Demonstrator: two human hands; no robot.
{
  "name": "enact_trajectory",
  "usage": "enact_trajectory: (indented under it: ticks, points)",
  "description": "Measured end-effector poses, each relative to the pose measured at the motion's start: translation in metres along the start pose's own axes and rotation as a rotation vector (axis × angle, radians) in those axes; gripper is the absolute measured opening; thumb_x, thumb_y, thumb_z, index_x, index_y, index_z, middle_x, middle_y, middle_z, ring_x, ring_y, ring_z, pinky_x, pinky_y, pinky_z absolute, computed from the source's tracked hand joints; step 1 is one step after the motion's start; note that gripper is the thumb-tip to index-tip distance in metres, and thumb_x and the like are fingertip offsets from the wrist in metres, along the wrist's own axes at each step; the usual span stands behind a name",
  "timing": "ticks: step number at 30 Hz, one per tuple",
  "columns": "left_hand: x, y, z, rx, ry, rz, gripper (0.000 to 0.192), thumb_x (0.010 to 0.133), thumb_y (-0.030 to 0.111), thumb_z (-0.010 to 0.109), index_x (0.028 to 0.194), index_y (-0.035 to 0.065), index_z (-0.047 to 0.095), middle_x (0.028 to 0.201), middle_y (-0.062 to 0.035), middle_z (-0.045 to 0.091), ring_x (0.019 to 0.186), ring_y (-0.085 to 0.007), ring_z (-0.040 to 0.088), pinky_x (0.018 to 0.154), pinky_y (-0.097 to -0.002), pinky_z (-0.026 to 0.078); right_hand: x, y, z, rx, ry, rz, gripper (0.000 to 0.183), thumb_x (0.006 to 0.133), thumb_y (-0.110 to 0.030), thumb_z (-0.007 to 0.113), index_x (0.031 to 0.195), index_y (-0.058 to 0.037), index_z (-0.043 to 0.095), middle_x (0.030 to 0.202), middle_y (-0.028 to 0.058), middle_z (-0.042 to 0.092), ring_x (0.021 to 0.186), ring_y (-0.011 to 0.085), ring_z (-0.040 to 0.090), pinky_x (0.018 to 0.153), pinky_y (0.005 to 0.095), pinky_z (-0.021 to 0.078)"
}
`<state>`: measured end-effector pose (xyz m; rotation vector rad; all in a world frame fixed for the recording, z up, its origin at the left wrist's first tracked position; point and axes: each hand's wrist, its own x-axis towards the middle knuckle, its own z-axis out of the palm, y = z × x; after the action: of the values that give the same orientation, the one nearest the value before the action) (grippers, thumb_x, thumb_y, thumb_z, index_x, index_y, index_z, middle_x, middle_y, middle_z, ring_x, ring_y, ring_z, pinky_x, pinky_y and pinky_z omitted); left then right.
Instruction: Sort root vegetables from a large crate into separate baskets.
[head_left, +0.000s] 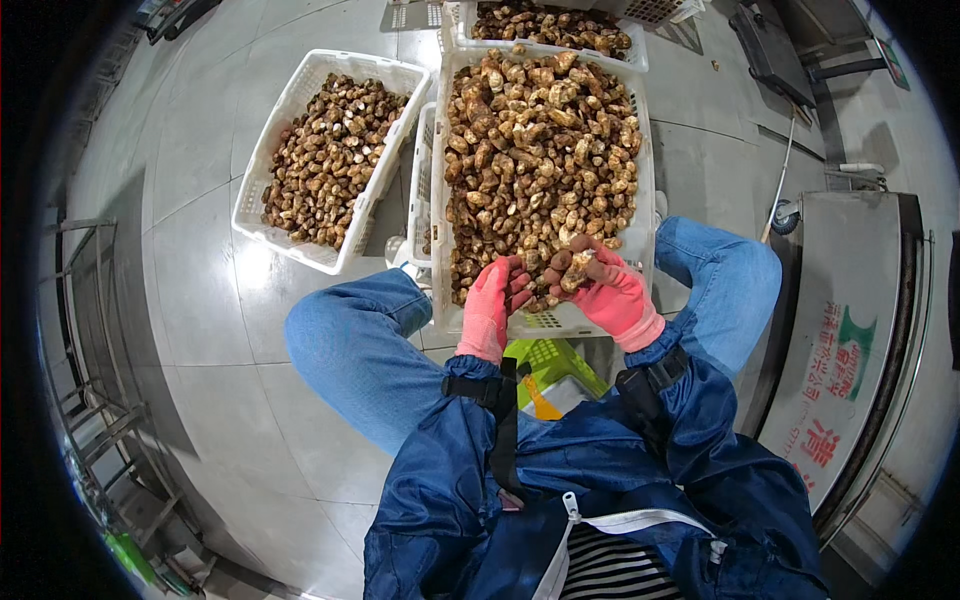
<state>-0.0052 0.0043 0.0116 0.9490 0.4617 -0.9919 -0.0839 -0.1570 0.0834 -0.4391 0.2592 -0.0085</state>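
Note:
My right hand (606, 289), in a pink work glove with browned fingertips, grips a knobbly brown-and-cream piece of produce (576, 271); whether it is a mushroom or a tuber I cannot tell. Just left of it, my left hand (493, 301) wears a matching glove. Its fingers are loosely curved, with nothing visible in them. Both hands are over the near end of a white plastic crate (643, 142) between my knees. Heaped in that crate are many similar brown pieces (536, 150) of mixed sizes.
Left stands a white crate (251, 191) of smaller brown pieces. Another filled crate (637, 56) is beyond the main one. A lime-green plastic basket (585, 360) with a yellow-orange object (541, 399) sits between my legs. A metal cabinet (847, 315) bearing writing flanks the right, a metal rack (97, 360) the left.

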Motion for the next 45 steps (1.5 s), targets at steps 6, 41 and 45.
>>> enact_trajectory:
  ticks: [6,41,45]
  points:
    - [-0.001,0.002,0.002,0.03,0.019,0.004,0.038,0.093,0.033,0.054,0.118,0.004,0.056,0.105,-0.0059,0.061,0.09,-0.0135,0.06,0.076,-0.028,0.052,-0.003,-0.001,-0.005,0.104,0.057,0.026,0.04,0.092,-0.015,0.054,0.129,-0.0024,0.044,0.117,0.0171,0.055,0.107,0.0334,0.056,0.093,0.0459,0.0452]
    - [-0.017,0.009,0.026,-0.338,-0.114,-0.081,0.066,0.09,0.065,0.036,0.125,0.0103,0.045,0.114,-0.007,0.057,0.099,-0.0216,0.057,0.082,-0.0348,0.048,0.022,-0.016,-0.047,-2.045,0.587,-0.14,0.032,0.087,-0.025,0.059,0.112,-0.0047,0.06,0.105,0.0146,0.061,0.101,0.0297,0.058,0.089,0.037,0.0451]
    - [-0.017,0.007,0.023,-0.312,-0.125,-0.064,0.074,0.09,0.067,0.033,0.132,0.0068,0.04,0.121,-0.0092,0.053,0.105,-0.0227,0.054,0.087,-0.0374,0.046,0.018,0.004,-0.013,-1.353,0.395,0.01,0.034,0.089,-0.017,0.057,0.118,0.0006,0.058,0.113,0.0119,0.063,0.105,0.0188,0.057,0.093,0.0283,0.0419]
